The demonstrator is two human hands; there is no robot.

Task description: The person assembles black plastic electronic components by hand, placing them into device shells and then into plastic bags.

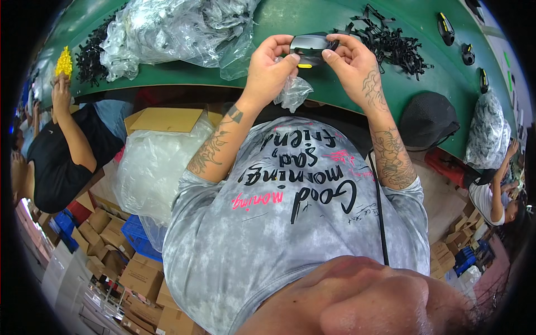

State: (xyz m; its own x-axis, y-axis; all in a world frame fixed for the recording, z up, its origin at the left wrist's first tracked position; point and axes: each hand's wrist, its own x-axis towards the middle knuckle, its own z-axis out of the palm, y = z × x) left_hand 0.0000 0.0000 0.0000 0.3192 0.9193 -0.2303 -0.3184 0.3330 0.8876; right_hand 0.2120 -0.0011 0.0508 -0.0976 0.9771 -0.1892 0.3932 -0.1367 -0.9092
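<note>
Both of my hands hold a small black plastic part with a yellow detail (309, 49) above the edge of a green table (312, 17). My left hand (269, 66) grips its left side and also clutches a crumpled clear plastic bag (294, 92) that hangs below the palm. My right hand (349, 62) pinches the part's right end with thumb and fingers. A heap of small black plastic pieces (391, 39) lies just right of my hands on the table.
A big pile of clear plastic bags (173, 28) covers the table's left. Several black-and-yellow parts (445, 27) lie along the right. A black cap (427, 117) sits at the edge. Another person (61, 145) works at left, one more (494, 195) at right. Cardboard boxes (139, 273) crowd the floor.
</note>
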